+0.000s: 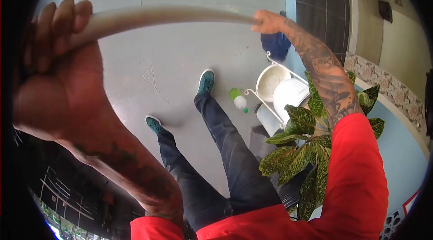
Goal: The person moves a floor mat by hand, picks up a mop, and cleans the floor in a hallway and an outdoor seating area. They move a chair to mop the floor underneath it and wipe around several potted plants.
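Observation:
A long beige pole (167, 14) stretches across the top of the view, bowed by the lens. Close to the camera, my left hand (63, 77) has its fingers curled over the pole's near end, palm toward me. Farther away, my right hand (269, 21) is closed around the narrower-looking far end. What lies beyond each grip is hidden or dark. Below my right hand sits a dark blue bundle (276, 45), partly covered by the wrist. Both arms are raised above the grey floor (122, 59).
My feet stand on the floor. Right of them lies a green-and-white bottle (238, 100) beside a white metal stand (252, 92) with white pots (269, 81). A leafy potted plant (306, 149) is near my right arm. A light blue wall (399, 136) runs along the right.

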A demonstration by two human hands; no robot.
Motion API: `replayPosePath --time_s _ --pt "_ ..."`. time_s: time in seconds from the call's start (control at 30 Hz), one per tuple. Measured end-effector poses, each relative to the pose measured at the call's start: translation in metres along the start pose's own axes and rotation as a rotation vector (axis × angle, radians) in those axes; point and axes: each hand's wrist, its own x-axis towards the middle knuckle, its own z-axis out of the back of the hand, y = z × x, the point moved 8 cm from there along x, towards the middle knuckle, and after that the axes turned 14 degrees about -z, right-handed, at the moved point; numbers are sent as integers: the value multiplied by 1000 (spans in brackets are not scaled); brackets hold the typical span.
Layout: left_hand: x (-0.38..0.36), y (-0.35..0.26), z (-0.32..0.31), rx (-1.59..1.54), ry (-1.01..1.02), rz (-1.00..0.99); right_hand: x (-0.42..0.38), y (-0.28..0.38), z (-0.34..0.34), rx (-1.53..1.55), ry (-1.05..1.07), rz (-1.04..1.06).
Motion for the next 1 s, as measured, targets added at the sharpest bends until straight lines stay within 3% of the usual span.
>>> replayPosePath --time_s 0.17,0.23,0.27,0.3,0.33,0.37,0.4,0.47,0.5,0.57,0.63,0.67,0.7,0.73,0.77,0.9,0.93,1.0 --pt "10 -3 -18 7 144 89 -26 -15 -18 128 -112 -122" --pt "-2 14 -47 29 61 7 -36 -26 -24 117 -159 -47" --pt "-5 17 -43 162 -196 -116 -45 -24 -28 162 -84 -117" --pt "-1 28 -43 153 -189 -41 -57 -27 -40 212 -7 -191" --pt "-1 36 -47 274 -170 -29 -65 -28 -55 258 -10 -194" --pt "4 59 -45 149 -26 117 -67 -35 -72 301 -11 -194" --pt "9 76 -33 21 112 94 -60 -32 -71 286 -20 -179" --pt "26 84 -23 39 -109 106 -51 -27 -76 218 -47 -163" --pt "31 89 -15 52 -172 91 -48 -23 -74 227 -39 -162" --pt "42 80 -27 80 -53 115 -36 -15 -51 184 46 -161" --pt "30 45 -63 220 -45 -139 -28 -16 -28 173 26 -143" --pt "51 59 -41 -37 -15 46 -26 -17 -17 162 8 -125" --pt "43 45 -50 -12 -66 -37 -21 -16 -5 149 -9 -103" --pt "49 38 -58 -63 135 -34 -15 -10 11 142 -48 -52" --pt "51 31 -55 -62 197 -37 -9 -3 30 133 -94 1" --pt "20 -9 -52 -16 274 -48 10 4 96 76 -423 -34" --pt "10 -22 -51 -3 307 -43 16 8 97 82 -425 -38" --pt "-9 -52 -49 27 369 -49 16 35 116 186 -641 117"
